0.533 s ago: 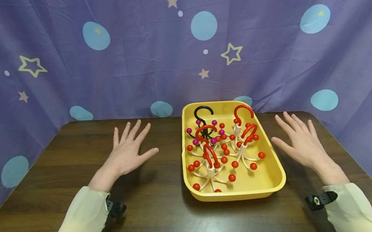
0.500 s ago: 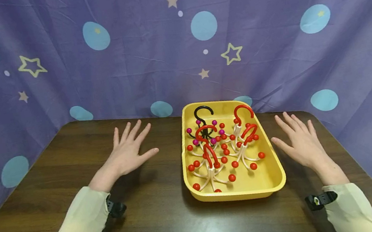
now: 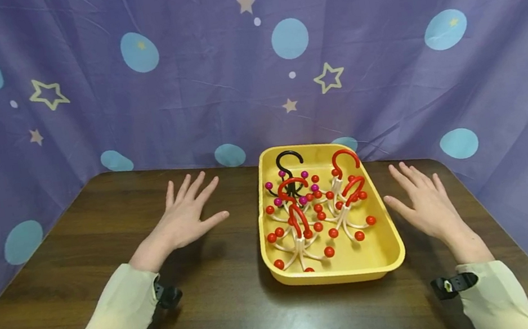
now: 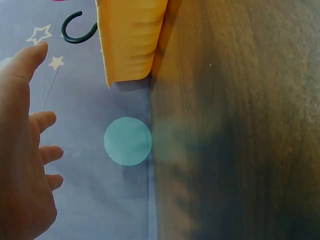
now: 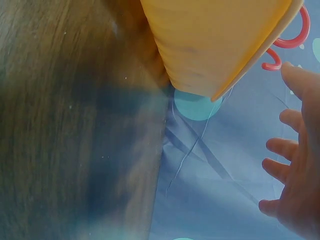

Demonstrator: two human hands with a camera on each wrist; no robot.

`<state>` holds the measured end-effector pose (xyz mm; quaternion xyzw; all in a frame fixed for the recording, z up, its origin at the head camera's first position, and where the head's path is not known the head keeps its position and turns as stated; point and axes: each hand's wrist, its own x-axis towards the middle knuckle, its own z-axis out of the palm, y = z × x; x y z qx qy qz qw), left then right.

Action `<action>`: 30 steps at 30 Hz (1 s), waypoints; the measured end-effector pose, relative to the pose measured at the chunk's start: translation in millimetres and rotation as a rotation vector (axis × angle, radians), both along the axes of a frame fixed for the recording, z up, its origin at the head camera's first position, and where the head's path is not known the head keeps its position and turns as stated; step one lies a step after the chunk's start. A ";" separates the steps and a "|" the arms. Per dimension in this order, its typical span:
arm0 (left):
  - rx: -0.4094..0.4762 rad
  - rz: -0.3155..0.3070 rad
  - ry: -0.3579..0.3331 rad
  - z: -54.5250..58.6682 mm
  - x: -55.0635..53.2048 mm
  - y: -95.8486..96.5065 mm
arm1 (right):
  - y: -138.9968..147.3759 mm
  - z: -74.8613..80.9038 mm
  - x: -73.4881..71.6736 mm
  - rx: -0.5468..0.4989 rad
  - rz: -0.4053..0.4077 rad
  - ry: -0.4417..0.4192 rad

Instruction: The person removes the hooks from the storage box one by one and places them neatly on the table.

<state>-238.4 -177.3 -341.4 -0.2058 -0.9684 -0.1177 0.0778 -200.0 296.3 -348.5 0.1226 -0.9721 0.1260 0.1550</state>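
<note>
My left hand hovers over the table left of a yellow plastic tray, fingers spread and holding nothing. On the tray's other side my right hand is likewise spread, thumb toward the rim. Inside the tray stand several small hangers, each with a hook on top and curved, ball-tipped arms below. One is a black hanger with magenta balls at the back left. The others are white with red hooks and red balls, such as the front hanger. Both wrist views show bare fingers apart from the tray wall.
The tray stands on a dark wooden table, right of its middle. A purple curtain with stars and blue dots hangs right behind the table. Black straps with small devices sit at both wrists.
The head view has shifted very slightly. My left hand appears a touch farther right in it; the tray and the hangers in it stay as they were.
</note>
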 end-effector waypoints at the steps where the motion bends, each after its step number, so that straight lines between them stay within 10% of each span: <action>1: -0.002 -0.002 0.001 -0.5 -0.1 0.4 | -0.4 -0.3 -0.1 -0.003 0.003 -0.002; 17: 0.041 -0.107 0.101 2.3 1.1 28.7 | -8.4 -5.9 -5.0 -0.286 0.057 -0.212; 30: 0.245 -0.200 0.169 -0.5 12.9 66.7 | -17.5 -16.4 -8.0 -0.488 0.093 -0.367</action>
